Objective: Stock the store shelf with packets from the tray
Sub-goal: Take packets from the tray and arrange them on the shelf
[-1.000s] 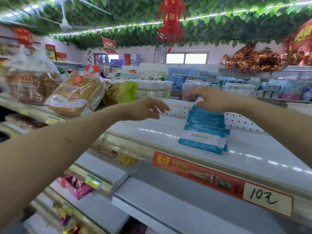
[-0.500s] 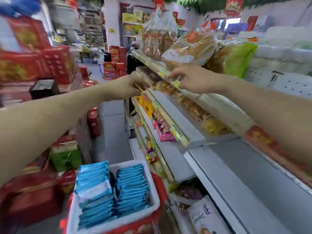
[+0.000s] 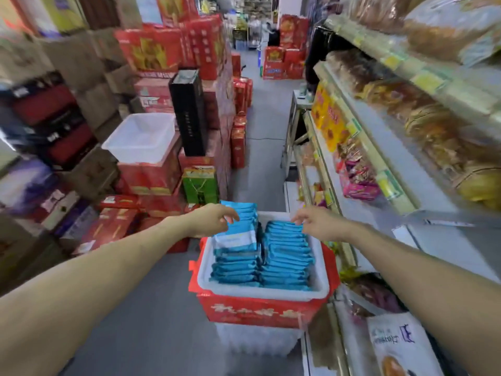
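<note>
Glossy blue plastic packets [image 3: 287, 256] fill a smooth white plastic tray [image 3: 260, 292].

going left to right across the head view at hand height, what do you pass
red cartons → left hand → blue packets → right hand → store shelf
</note>
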